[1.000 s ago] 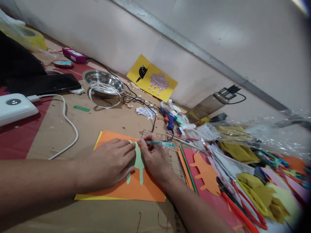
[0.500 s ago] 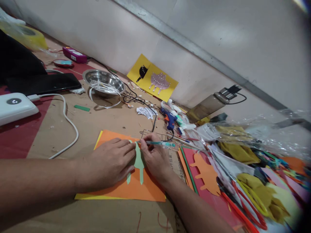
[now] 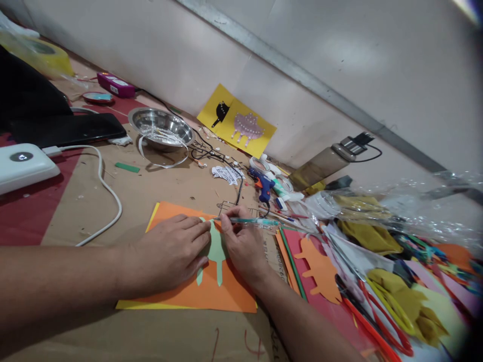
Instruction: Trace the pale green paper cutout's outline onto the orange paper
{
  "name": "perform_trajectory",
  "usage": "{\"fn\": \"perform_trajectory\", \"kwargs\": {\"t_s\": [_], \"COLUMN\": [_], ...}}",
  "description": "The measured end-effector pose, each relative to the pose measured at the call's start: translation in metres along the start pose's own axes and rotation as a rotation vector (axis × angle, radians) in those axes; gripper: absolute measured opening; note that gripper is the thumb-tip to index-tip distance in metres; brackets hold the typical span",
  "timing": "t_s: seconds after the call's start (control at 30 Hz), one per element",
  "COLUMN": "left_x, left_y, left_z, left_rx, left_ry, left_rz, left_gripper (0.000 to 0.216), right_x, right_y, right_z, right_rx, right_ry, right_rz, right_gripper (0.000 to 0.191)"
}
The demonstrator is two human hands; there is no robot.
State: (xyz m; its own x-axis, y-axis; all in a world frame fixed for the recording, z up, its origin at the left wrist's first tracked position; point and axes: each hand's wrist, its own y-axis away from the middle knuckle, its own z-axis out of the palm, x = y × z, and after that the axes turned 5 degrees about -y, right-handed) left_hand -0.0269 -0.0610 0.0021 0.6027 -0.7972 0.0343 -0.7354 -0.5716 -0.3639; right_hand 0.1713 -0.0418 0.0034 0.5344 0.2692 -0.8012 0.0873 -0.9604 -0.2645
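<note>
An orange sheet (image 3: 226, 296) lies on a yellow sheet on the brown table. A pale green cut-out shape (image 3: 216, 251) rests on the orange sheet. My left hand (image 3: 169, 254) lies flat on the cut-out's left side, fingers stretched out, pressing it down. My right hand (image 3: 243, 244) pinches a clear pen with a teal tip (image 3: 252, 221), its point at the top edge of the green shape.
A steel bowl (image 3: 160, 128), a black phone (image 3: 68, 129), a white power bank (image 3: 22, 166) with its cable and a blue glue gun (image 3: 264, 186) lie beyond. Coloured paper scraps, an orange cut-out (image 3: 320, 269) and plastic wrap crowd the right side.
My right hand and the pen have shifted slightly to the right along the top of the green shape. My left hand has stayed put.
</note>
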Motion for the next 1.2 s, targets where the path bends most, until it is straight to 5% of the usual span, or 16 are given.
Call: {"fn": "perform_trajectory", "kwargs": {"t_s": [1.2], "left_x": [0.0003], "left_y": [0.0004], "left_z": [-0.0022], "left_rx": [-0.015], "left_ry": [0.023], "left_rz": [-0.009], "left_gripper": [0.017], "right_x": [-0.0049], "right_y": [-0.0008], "right_z": [0.0001], "right_rx": [-0.024], "right_ry": [0.046], "right_rz": [-0.026], "right_gripper": [0.016]}}
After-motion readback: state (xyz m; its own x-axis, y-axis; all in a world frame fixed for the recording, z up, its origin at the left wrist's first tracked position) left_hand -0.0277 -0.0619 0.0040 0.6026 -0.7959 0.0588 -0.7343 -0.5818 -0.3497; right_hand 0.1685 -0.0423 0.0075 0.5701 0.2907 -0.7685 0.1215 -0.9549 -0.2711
